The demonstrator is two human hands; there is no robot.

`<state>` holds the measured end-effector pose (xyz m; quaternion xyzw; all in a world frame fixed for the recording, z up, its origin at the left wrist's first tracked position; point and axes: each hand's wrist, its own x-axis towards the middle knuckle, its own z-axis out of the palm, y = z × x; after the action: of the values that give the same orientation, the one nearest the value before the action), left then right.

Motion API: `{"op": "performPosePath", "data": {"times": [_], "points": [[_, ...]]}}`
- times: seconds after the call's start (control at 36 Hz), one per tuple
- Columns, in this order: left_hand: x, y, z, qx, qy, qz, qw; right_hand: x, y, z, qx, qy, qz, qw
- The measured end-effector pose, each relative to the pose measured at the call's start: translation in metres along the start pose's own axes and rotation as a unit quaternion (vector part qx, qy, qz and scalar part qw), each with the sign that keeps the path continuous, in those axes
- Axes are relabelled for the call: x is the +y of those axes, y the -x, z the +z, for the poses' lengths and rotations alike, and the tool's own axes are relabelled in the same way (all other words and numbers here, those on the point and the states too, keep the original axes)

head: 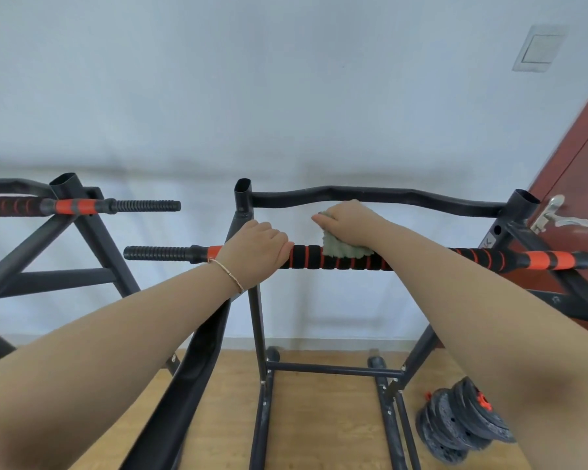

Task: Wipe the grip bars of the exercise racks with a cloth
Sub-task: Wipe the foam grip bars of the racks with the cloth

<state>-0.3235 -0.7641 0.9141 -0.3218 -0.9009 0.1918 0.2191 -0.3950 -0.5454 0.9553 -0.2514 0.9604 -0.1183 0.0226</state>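
While left hand [257, 244] grips grip bar [306, 257] | right hand [345, 220] holds cloth [340, 248] on it

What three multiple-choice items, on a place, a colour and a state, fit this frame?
1. Where is the cloth? A: on the bar, under the right hand. B: on the floor. C: over the door handle.
2. What colour is the cloth? A: red. B: grey-green. C: white.
3. What is the left hand doing? A: hanging free. B: holding the cloth. C: gripping the bar.
Answers: A, the right hand holds it against the bar; B, it looks pale grey-green; C, its fingers curl over the bar.
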Motion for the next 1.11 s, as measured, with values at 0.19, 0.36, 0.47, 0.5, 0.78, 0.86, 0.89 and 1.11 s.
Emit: {"op": "performPosePath", "data": {"times": [0.19,0.36,0.47,0.5,0.78,0.86,0.89,1.11], "points": [[-0.011,0.004,-0.006,-0.024,0.017,-0.08,0.996,-0.013,0.005,-0.024,0.142,-0.406,0.09,0.898],[-0.008,0.006,-0.012,-0.113,-0.03,-0.104,0.988,-0.036,0.013,-0.008,0.048,-0.314,0.117,0.941],[-0.004,0.009,-0.01,-0.12,-0.03,-0.09,0.988,-0.033,0.024,0.026,0.096,-0.021,0.045,0.994],[-0.004,0.009,-0.01,-0.122,-0.027,-0.089,0.988,-0.031,0.027,0.029,0.13,0.003,0.014,0.991],[-0.004,0.008,-0.008,-0.13,-0.015,-0.088,0.988,-0.022,0.046,0.035,0.05,0.161,-0.096,0.981],[-0.006,0.007,-0.008,-0.142,-0.02,-0.085,0.986,-0.027,0.04,0.028,-0.025,0.103,-0.051,0.993],[-0.007,0.006,-0.008,-0.147,-0.024,-0.082,0.985,-0.027,0.038,0.027,-0.038,0.082,-0.044,0.995],[-0.01,0.001,-0.01,-0.161,-0.043,-0.051,0.985,-0.037,0.025,0.009,-0.11,-0.004,0.012,0.994]]}}
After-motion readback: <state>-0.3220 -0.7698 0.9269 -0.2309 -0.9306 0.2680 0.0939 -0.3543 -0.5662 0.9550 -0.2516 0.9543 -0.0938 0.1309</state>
